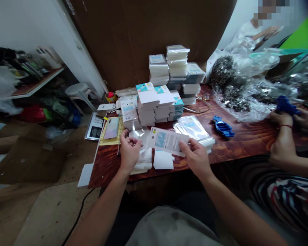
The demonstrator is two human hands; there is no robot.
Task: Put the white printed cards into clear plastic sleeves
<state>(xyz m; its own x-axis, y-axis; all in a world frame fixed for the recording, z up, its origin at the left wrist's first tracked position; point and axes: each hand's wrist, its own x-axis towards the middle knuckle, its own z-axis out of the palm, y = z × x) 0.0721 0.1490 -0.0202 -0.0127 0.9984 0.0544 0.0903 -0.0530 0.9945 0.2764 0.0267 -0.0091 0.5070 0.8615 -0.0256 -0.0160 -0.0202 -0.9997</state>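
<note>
My right hand pinches the right end of a printed packaging card, white with a blue picture and a round hole near its left end. On the other side, my left hand has its fingers closed on a clear plastic bag whose edge meets the card's left end. Whether the card's tip is inside the bag I cannot tell. Below my hands lie a pile of clear bags and some white cards. To the right is a stack of bagged cards.
Several stacks of cards stand at the back of the wooden table. A phone lies at the left. A blue plastic tray-like part sits at the right, near bags of metal pieces and a co-worker's hands holding a blue part.
</note>
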